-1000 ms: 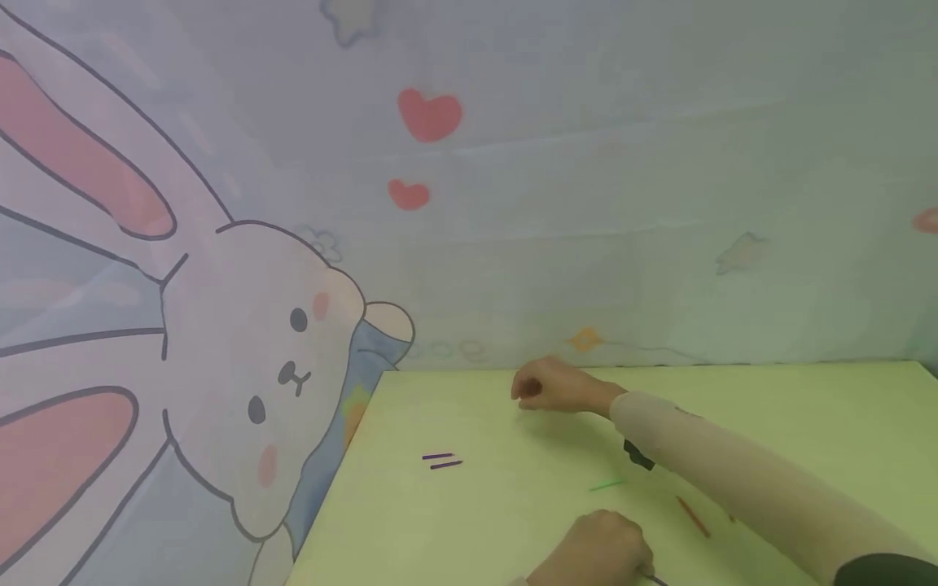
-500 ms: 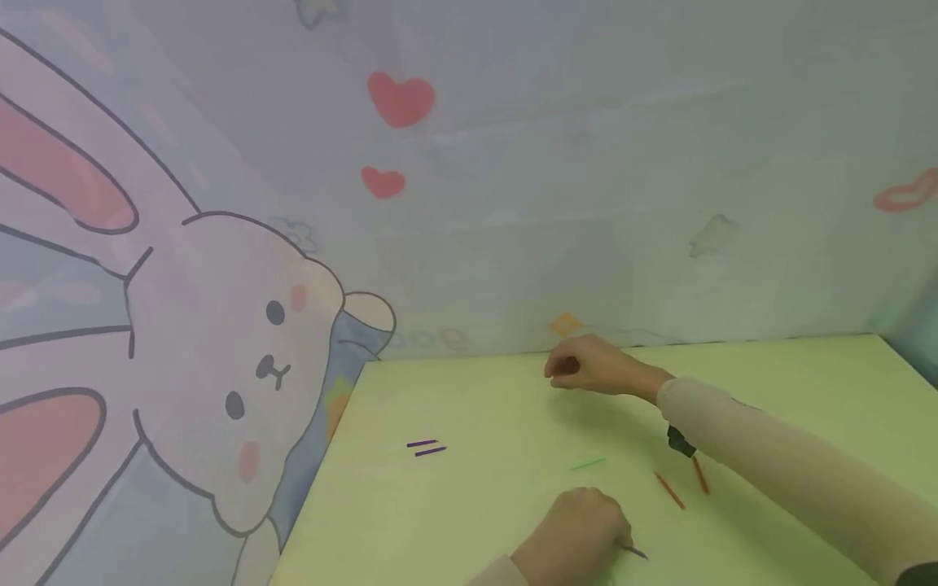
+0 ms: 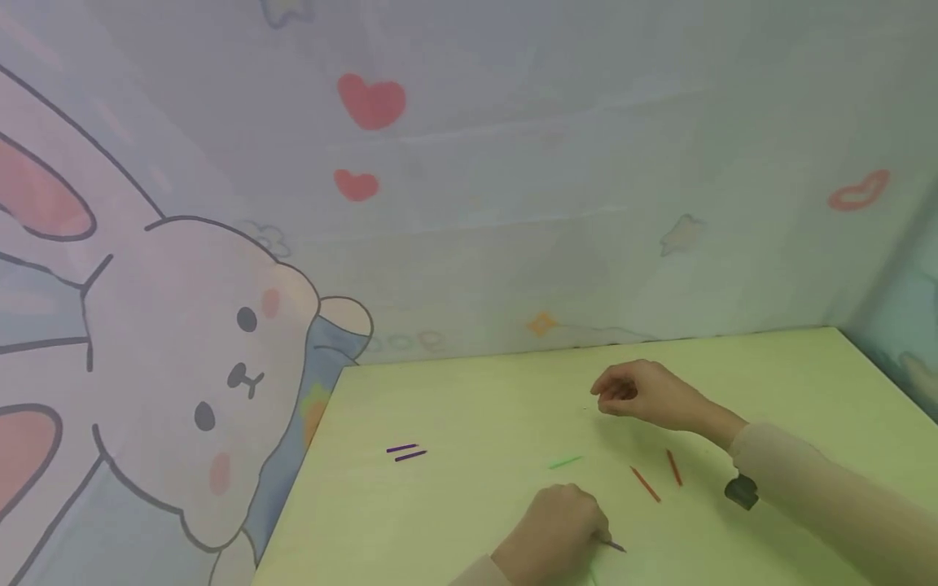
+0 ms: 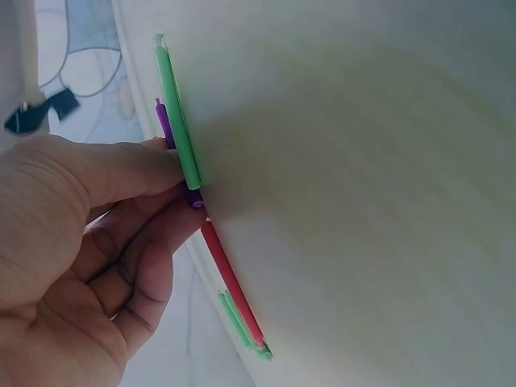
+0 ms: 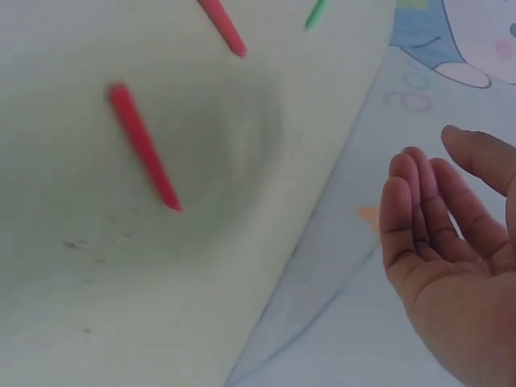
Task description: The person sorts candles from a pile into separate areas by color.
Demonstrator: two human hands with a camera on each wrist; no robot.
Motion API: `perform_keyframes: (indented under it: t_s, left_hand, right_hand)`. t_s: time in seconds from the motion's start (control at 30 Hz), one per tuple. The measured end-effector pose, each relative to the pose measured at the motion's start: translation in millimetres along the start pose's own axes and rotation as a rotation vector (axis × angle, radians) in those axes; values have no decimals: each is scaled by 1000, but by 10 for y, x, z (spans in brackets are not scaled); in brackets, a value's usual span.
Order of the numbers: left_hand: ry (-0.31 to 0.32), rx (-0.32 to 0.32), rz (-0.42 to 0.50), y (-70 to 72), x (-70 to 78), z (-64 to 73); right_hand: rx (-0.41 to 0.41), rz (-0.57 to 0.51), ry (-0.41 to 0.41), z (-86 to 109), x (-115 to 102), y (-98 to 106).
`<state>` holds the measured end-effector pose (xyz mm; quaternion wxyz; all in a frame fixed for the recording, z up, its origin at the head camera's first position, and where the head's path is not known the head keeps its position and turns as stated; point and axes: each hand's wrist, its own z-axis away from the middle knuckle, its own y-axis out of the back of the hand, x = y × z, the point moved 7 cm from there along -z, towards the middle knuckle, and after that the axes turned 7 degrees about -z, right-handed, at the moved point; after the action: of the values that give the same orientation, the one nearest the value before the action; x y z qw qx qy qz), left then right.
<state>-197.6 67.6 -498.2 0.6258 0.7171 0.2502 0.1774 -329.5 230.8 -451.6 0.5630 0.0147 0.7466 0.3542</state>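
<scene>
My left hand [image 3: 553, 525] is low over the near part of the table, pinching a purple crayon [image 3: 615, 545] between thumb and finger. In the left wrist view, a green crayon [image 4: 179, 121] lies alongside that purple one, right at the thumb tip. Toward the back right, my right hand [image 3: 652, 395] hovers over the table with loosely bent fingers and nothing between them. Two red crayons [image 3: 645, 484] lie between the hands, and a light green crayon [image 3: 565, 462] lies just beyond my left hand. The right wrist view shows the right palm facing up beside a red crayon [image 5: 145, 145].
Side by side at the left of the yellow-green table [image 3: 469, 407] lie two purple crayons [image 3: 410, 456]. Behind the table's back edge hangs a backdrop [image 3: 513, 203] printed with a rabbit and hearts. A dark wrist device [image 3: 742, 491] hangs under the right sleeve.
My right hand has drawn back to the right across the table, uncovering the red crayons. The left hand keeps its pinch on the purple crayon. The head view has turned slightly right.
</scene>
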Motion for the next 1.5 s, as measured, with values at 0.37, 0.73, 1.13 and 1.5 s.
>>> perform_keyframes:
  t_s: [0.37,0.73,1.13,1.5]
  left_hand:
    - [0,41,-2,-7,1,19]
    - [-3,19,29,10,25,2]
    - [-4,52,-39,29,48,-8]
    - [-44,31,-58,40,40,-9]
  right_hand:
    - [135,155,-118,600,81,-196]
    - [170,228,-233,918,178,-470]
    - [221,251,-255,919,194,-568]
    - [225,254,-303,907,176,-588]
